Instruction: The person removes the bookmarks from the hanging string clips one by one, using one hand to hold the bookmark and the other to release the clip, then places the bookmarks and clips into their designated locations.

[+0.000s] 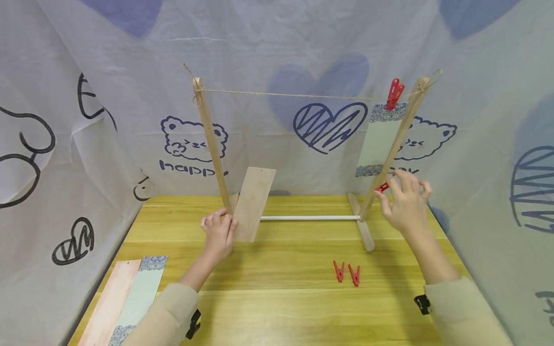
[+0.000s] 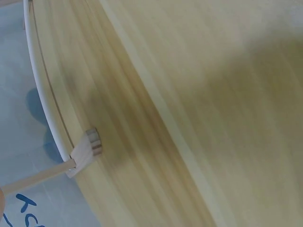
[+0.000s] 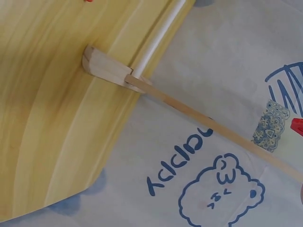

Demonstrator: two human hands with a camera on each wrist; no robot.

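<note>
In the head view my left hand (image 1: 218, 233) grips the left edge of a plain tan strip (image 1: 254, 204) with a small hole near its top; the strip tilts beside the rack's left post (image 1: 213, 144). My right hand (image 1: 407, 204) pinches a red clothespin (image 1: 383, 187) between thumb and fingers, near the right post (image 1: 396, 144). Above it, a pale green strip with blue patterned ends (image 1: 375, 144) hangs from the string (image 1: 281, 94), with red clothespins (image 1: 395, 95) at its top. In the right wrist view, a red clothespin (image 3: 297, 126) shows at the right edge.
Two red clothespins, one (image 1: 339, 271) left of the other (image 1: 355, 276), lie on the wooden table (image 1: 281, 307). A pinkish strip (image 1: 113, 298) and another patterned green strip (image 1: 143, 293) lie at front left. A white rod (image 1: 309, 218) joins the rack's feet. Printed cloth (image 1: 259, 43) surrounds the table.
</note>
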